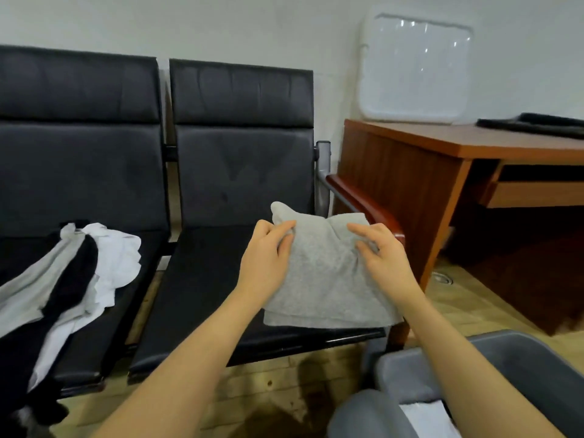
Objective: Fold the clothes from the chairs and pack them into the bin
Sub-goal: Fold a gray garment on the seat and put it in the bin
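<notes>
A folded grey garment (322,279) lies on the seat of the right black chair (202,298). My left hand (268,248) grips its upper left edge, fingers curled into the cloth. My right hand (379,251) pinches the cloth at its upper right, near the collar fold. A pile of white, black and grey clothes (72,273) lies on the left chair (79,172) and hangs over its front. The grey bin (518,352) stands at the lower right on the floor, with something white (429,418) inside it.
A wooden armrest (363,200) borders the right chair. A brown desk (442,184) stands to the right, with a white lid (414,67) leaning on the wall and a black item (534,124) on top. Wooden floor lies in front of the chairs.
</notes>
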